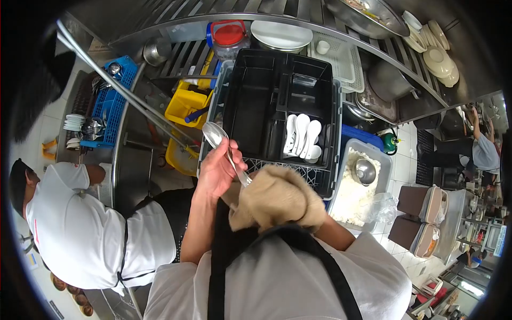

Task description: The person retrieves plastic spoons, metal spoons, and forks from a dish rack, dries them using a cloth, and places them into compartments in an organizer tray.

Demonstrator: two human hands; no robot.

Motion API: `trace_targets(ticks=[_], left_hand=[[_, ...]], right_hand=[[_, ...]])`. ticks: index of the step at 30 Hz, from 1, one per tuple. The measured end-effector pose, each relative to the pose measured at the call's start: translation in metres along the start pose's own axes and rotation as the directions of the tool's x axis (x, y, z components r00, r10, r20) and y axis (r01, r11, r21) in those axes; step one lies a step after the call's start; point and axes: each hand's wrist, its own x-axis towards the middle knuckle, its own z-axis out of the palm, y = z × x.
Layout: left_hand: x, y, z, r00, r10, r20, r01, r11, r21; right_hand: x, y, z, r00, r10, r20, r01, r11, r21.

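Note:
My left hand [216, 173] is closed around metal cutlery. A spoon's bowl [214, 134] sticks out past the fingertips, and what looks like a fork's tines [245, 179] shows below the hand. A bunched brown cloth [280, 197] hangs in front of my apron, right beside the cutlery. My right hand is wrapped in this cloth and holds it up; its fingers are hidden. Beyond both hands lies a black divided tray [255, 101]. Several white spoons [302, 133] lie in its near right compartment.
A yellow bin [186, 104] stands left of the tray. On the right is a tub of white grains [352, 200] with a metal bowl [365, 172]. A co-worker in a white shirt [80, 224] stands close on my left, near a blue cutlery basket [109, 114]. A metal shelf [229, 21] overhangs the back.

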Motion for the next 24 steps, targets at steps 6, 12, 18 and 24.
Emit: trace_targets(ticks=[6, 12, 18, 24], left_hand=[[-0.005, -0.022, 0.003, 0.975, 0.067, -0.211, 0.029, 0.907, 0.42], [-0.034, -0.025, -0.009, 0.966, -0.22, 0.137, 0.05, 0.678, 0.734], [-0.044, -0.015, -0.036, 0.972, -0.233, 0.024, 0.218, 0.939, 0.268], [-0.041, 0.002, -0.051, 0.982, -0.155, -0.109, 0.181, 0.938, 0.294]], right_hand=[[-0.036, 0.033, 0.0, 0.856, -0.174, -0.487, 0.163, 0.984, -0.064], [0.027, 0.068, 0.018, 0.598, -0.341, -0.726, 0.796, 0.358, 0.488], [0.064, 0.069, 0.044, 0.857, -0.267, -0.441, 0.385, -0.238, 0.892], [0.072, 0.061, 0.064, 0.491, -0.038, -0.87, 0.599, 0.74, 0.306]])
